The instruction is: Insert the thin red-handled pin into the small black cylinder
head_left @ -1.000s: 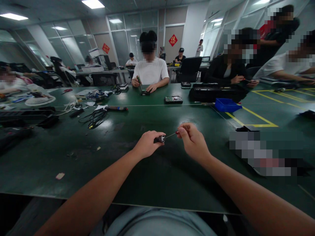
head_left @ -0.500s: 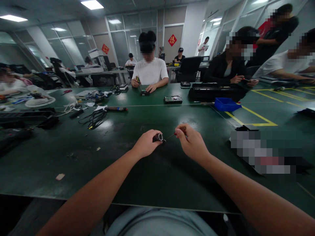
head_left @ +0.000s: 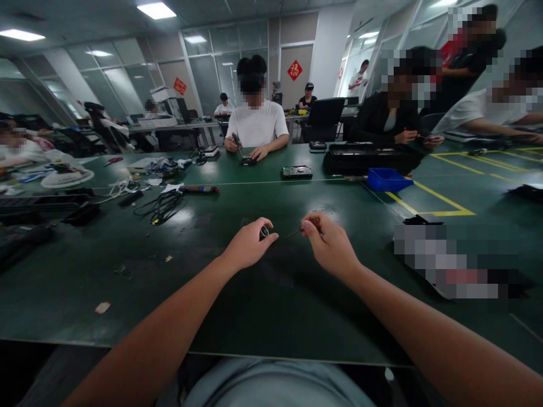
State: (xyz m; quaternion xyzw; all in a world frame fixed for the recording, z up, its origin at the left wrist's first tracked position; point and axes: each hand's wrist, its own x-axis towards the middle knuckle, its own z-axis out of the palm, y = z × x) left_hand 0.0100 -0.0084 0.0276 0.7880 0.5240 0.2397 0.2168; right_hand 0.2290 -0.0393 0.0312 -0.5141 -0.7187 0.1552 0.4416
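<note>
Near the middle of the green table point(head_left: 271, 311), my left hand point(head_left: 247, 244) is closed around a small dark cylindrical part point(head_left: 263, 231) with a pale ring at its end. Most of that part is hidden by the fingers. To its right, my right hand point(head_left: 328, 240) pinches the handle of a small screwdriver point(head_left: 292, 233). The thin shaft points left, toward the left thumb. Whether its tip touches anything is too small to tell.
Black cables point(head_left: 163, 204) and a pen-like tool point(head_left: 199, 189) lie at left. Ahead are a circuit-board device point(head_left: 297, 171), a blue bin point(head_left: 388, 180) and a long black housing point(head_left: 369, 159). A blurred-out package point(head_left: 449, 260) lies at right. A co-worker point(head_left: 257, 121) sits opposite.
My left hand has turned and shifted slightly left, so the dark cylindrical part shows less between the fingers. The right hand with the screwdriver has barely moved.
</note>
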